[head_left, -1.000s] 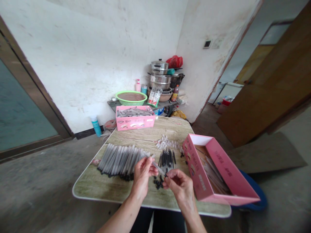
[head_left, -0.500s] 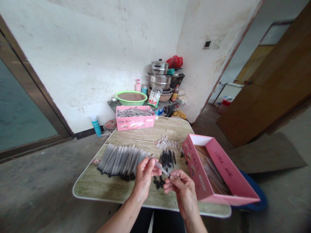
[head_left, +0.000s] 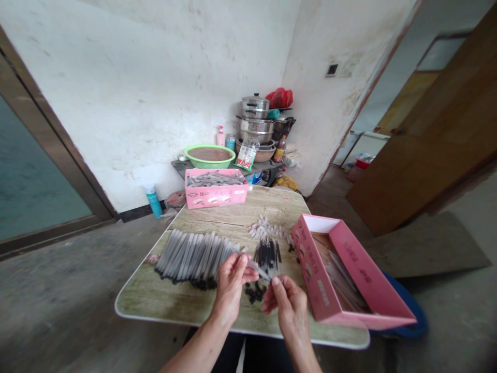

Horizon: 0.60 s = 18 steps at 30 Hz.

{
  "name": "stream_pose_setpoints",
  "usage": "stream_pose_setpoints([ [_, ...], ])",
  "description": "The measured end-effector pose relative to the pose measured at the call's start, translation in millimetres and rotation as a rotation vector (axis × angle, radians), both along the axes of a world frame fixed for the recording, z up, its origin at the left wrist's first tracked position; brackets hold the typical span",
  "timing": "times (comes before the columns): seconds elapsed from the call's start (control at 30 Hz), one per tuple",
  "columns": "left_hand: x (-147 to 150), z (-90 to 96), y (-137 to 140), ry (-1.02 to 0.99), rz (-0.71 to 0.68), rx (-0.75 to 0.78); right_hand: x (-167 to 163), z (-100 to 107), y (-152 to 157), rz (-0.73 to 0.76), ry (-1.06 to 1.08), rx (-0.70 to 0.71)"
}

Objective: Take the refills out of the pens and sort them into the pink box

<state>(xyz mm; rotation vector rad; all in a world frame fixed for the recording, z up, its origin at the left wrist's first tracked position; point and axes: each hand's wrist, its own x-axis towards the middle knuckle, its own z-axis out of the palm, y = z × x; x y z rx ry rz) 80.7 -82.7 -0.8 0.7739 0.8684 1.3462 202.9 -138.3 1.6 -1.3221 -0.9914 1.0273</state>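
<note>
My left hand point(head_left: 230, 282) is closed around a translucent pen barrel point(head_left: 259, 270), which slants down to the right over the table. At the barrel's lower end my right hand point(head_left: 288, 305) is closed, with thumb and fingers pinching there; whatever small part sits under the fingertips is hidden. Beside my left hand lies a row of similar pen barrels point(head_left: 194, 254) with black ends. Behind my hands is a bundle of thin black sticks, perhaps pen refills point(head_left: 267, 253). Small black plugs point(head_left: 254, 294) are scattered between my hands, and short whitish pieces point(head_left: 266, 228) form a pile farther back.
A pink box point(head_left: 216, 196) full of pens stands at the table's back edge. To the right, an open pink box point(head_left: 320, 280) holds translucent strips or tubes. Beyond are a green basin point(head_left: 209, 165) and stacked pots point(head_left: 256, 124). The wooden-patterned table point(head_left: 140, 295) has rounded corners.
My right hand's fingers have curled in and the thumb now presses at the barrel's lower end. The left hand and barrel stay almost in place.
</note>
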Motion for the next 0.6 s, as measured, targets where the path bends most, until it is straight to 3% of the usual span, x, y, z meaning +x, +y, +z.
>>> stream_pose_setpoints([
  [0.13,0,-2.8,0,-0.016,0.000,-0.005,1,-1,1,-0.020,-0.019,-0.088],
  [0.3,1,-5.2,1,-0.026,0.008,-0.021,3,-6,2,0.046,0.018,0.023],
  [0.43,1,-6.3,0,-0.034,-0.003,-0.023,2,-10,2,0.023,0.088,-0.090],
  [0.6,1,-9.5,1,-0.007,0.003,-0.013,2,-11,3,0.042,0.087,0.030],
])
